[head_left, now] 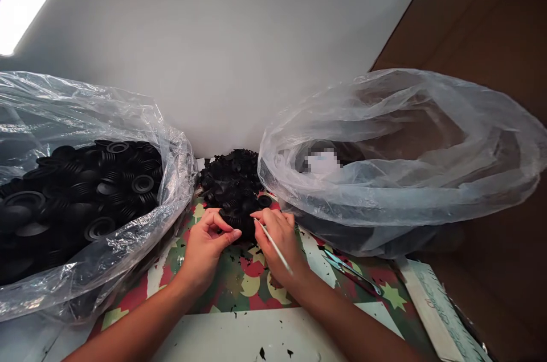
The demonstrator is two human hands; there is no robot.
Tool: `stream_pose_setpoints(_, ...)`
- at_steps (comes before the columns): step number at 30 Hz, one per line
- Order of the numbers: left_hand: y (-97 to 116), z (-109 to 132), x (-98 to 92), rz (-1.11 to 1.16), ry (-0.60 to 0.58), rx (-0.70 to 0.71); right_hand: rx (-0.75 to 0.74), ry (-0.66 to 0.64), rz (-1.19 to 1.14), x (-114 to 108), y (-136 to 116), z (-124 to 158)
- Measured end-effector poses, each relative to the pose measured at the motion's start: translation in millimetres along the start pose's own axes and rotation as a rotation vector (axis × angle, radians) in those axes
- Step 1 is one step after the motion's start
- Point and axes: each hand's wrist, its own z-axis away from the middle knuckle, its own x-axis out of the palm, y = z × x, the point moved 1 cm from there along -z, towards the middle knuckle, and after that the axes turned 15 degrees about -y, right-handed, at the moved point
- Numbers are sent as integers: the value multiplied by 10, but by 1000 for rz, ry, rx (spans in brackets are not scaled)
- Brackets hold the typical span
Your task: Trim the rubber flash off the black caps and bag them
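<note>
My left hand (pixel 204 252) is closed, thumb and fingers pinching a black ribbed rubber boot (pixel 232 222) at its left side. A thin white stick (pixel 277 249) lies across my right hand (pixel 280 236), whose fingers are wrapped round it. Its upper tip is close to the boot; whether they touch I cannot tell. Just behind both hands rises a heap of black rubber pieces (pixel 228 179), ribbed boots mixed with small scraps. The dark parts blend together, so the held boot's edges are hard to make out.
On the left, a clear plastic bag (pixel 171 179) holds many black ribbed boots (pixel 81 191). Another clear bag (pixel 384 208) stands open at right. Slim metal tweezers or scissors (pixel 352 273) lie by my right forearm, near a cardboard flap (pixel 431 299). Black scraps dot the patterned tabletop (pixel 250 285).
</note>
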Motion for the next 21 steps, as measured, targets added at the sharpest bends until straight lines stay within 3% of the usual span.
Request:
stream_pose_setpoints(6,209,4,-15,359,38,-129,49,44,-40,-39,208,-39)
stream_pose_setpoints(11,275,34,-44,495,11,-239,112,73,-46,-148,404,-98)
stream_pose_setpoints(13,223,37,-43,508,9,-278,111,72,-53,-178,380,-107)
stream_pose_setpoints(18,124,-9,-66,369,149,-258,76,90,-260,-191,118,-61)
stream_pose_setpoints(21,138,-10,-77,291,144,-268,51,73,-390,-172,-31,-21)
